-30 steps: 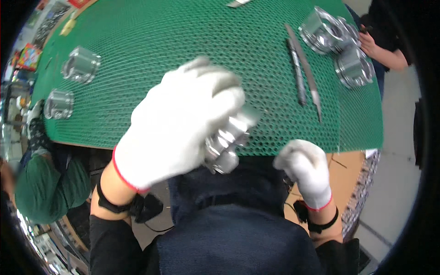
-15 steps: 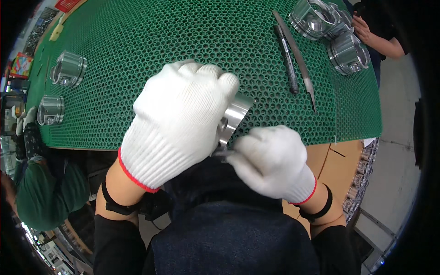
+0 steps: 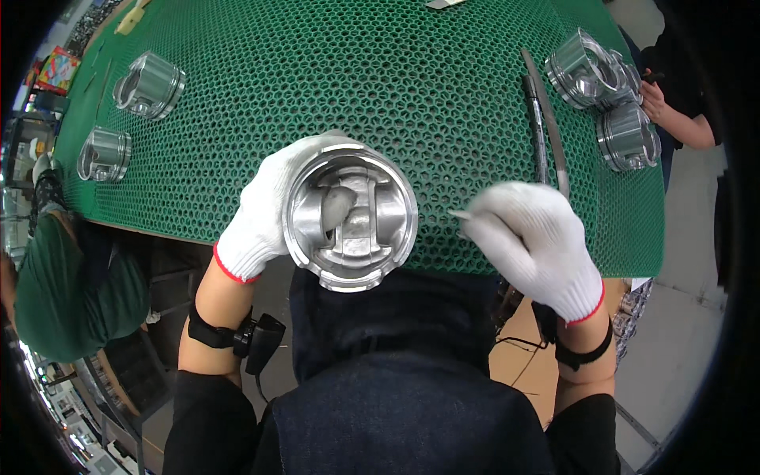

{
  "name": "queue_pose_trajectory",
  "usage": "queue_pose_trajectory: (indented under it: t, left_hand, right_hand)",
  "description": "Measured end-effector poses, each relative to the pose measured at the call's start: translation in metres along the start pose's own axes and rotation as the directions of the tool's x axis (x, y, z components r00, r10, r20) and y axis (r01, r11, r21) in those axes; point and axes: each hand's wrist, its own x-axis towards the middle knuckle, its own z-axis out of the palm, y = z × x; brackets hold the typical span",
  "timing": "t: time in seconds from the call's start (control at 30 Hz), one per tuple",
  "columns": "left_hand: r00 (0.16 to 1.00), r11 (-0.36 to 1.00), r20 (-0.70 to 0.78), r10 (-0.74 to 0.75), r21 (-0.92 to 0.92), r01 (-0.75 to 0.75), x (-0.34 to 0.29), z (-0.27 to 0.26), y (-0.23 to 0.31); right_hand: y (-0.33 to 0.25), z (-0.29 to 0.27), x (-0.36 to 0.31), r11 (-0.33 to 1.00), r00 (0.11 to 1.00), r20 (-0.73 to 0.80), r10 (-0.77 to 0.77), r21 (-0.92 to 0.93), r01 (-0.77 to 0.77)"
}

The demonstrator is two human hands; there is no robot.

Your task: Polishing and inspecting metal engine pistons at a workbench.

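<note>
My left hand (image 3: pixel 265 198), in a white knit glove, is closed around a shiny metal piston (image 3: pixel 356 247) above the near edge of the green mat. The piston's hollow underside faces up at me, and a gloved fingertip shows through an opening in its inner wall. To its right, apart from it, my right hand (image 3: pixel 542 241), gloved the same way, is closed in a pinch. A small pale tip (image 3: pixel 459 214) pokes out from its fingers; the rest of that thing is hidden.
Beyond my right hand, a black marker (image 3: pixel 536 119) and a flat file (image 3: pixel 548 111) lie on the honeycomb mat (image 3: pixel 356 71). Several pistons (image 3: pixel 582 75) stand far right, near another person's hand (image 3: pixel 654 101). Two more pistons (image 3: pixel 150 85) stand left. A person in green (image 3: pixel 71 293) is further left.
The piston has been turned so its hollow underside faces up. My right hand has moved right, away from it. The view has shifted, showing the pistons on the mat lower and further right.
</note>
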Motion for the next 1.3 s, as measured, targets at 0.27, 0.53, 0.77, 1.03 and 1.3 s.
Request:
queue_pose_trajectory:
  t: [0.27, 0.53, 0.77, 1.03, 1.3]
  left_hand:
    - [0.996, 0.983, -0.086, 0.009, -0.181, -0.024, 0.002, 0.007, -0.009]
    - [0.971, 0.99, -0.222, 0.093, -0.082, -0.113, -0.007, 0.003, 0.016]
    - [0.986, 0.631, 0.01, 0.168, 0.767, -0.116, -0.058, -0.01, 0.068]
    - [0.858, 0.66, 0.145, 0.493, 0.581, -0.476, -0.031, 0.002, 0.069]
    - [0.894, 0.878, -0.401, 0.199, 0.478, 0.019, -0.05, -0.084, 0.038]
  right_hand:
    - [-0.009, 0.019, 0.017, 0.986, 0.976, 0.164, 0.145, 0.056, -0.156]
    - [-0.006, 0.023, -0.026, 0.98, 0.993, -0.085, 0.086, 0.189, -0.068]
    - [0.05, 0.018, -0.066, 0.874, 0.931, -0.321, 0.172, -0.386, -0.295]
    - [0.056, 0.026, -0.07, 0.865, 0.936, -0.349, 0.041, -0.457, -0.208]
    - [0.057, 0.032, -0.076, 0.846, 0.927, -0.373, 0.031, -0.484, -0.223]
